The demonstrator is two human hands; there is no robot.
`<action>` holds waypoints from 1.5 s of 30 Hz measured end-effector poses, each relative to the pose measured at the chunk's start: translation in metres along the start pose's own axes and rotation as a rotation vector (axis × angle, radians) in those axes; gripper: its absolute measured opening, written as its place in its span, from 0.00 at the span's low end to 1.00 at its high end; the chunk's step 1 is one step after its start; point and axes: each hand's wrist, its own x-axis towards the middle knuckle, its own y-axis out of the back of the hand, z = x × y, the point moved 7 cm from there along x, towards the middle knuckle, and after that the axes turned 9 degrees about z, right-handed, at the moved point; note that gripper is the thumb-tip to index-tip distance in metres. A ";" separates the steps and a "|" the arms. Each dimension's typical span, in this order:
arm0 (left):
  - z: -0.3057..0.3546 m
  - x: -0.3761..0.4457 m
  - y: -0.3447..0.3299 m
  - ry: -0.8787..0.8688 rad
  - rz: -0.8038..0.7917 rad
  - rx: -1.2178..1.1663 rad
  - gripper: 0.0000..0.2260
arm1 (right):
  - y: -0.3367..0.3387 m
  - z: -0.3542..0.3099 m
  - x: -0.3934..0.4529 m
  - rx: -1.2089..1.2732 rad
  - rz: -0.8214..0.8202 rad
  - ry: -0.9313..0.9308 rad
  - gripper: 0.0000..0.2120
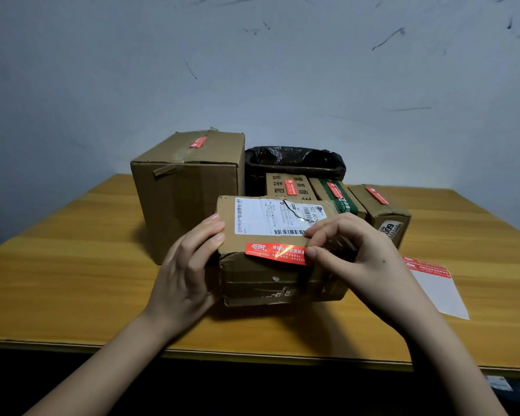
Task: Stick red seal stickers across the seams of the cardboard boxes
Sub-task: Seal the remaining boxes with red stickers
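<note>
A worn cardboard box with a torn white shipping label sits in front of me on the table. A red seal sticker lies along its near top edge. My left hand holds the box's left end, fingers curled round the corner. My right hand pinches the sticker's right end between thumb and fingers. Behind stand a tall box and three small boxes, each bearing a red sticker. A backing sheet with one red sticker at its top lies to the right.
A bin lined with a black bag stands behind the small boxes against the grey wall. The yellow wooden table has its front edge close to me.
</note>
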 end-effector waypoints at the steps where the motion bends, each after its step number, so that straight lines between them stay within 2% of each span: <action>1: 0.000 0.000 0.000 0.001 0.003 0.004 0.41 | 0.000 -0.001 0.000 -0.007 0.007 0.004 0.03; 10: -0.002 -0.003 -0.002 -0.001 -0.018 0.013 0.44 | 0.001 -0.012 -0.004 -0.163 0.104 0.131 0.05; 14: -0.001 -0.002 -0.002 -0.002 -0.014 0.020 0.43 | 0.001 -0.011 -0.006 -0.212 0.133 0.104 0.05; 16: -0.001 -0.002 -0.003 -0.006 -0.016 0.019 0.44 | 0.001 -0.011 -0.006 -0.220 0.136 0.077 0.08; 21: 0.000 -0.002 -0.003 -0.023 -0.021 0.023 0.41 | -0.001 -0.005 -0.006 -0.079 0.088 -0.079 0.08; 26: 0.000 -0.004 -0.001 -0.037 -0.007 0.034 0.41 | -0.003 -0.002 -0.006 0.014 0.051 -0.158 0.07; 30: 0.001 -0.002 0.000 -0.057 0.011 0.051 0.39 | -0.006 0.000 -0.004 0.111 0.033 -0.180 0.07; 34: 0.002 -0.002 0.000 -0.073 0.020 0.056 0.38 | -0.010 0.003 -0.005 0.187 0.003 -0.193 0.13; 45: 0.003 -0.003 -0.002 -0.095 0.017 0.045 0.39 | -0.015 -0.007 -0.006 0.384 -0.052 -0.184 0.11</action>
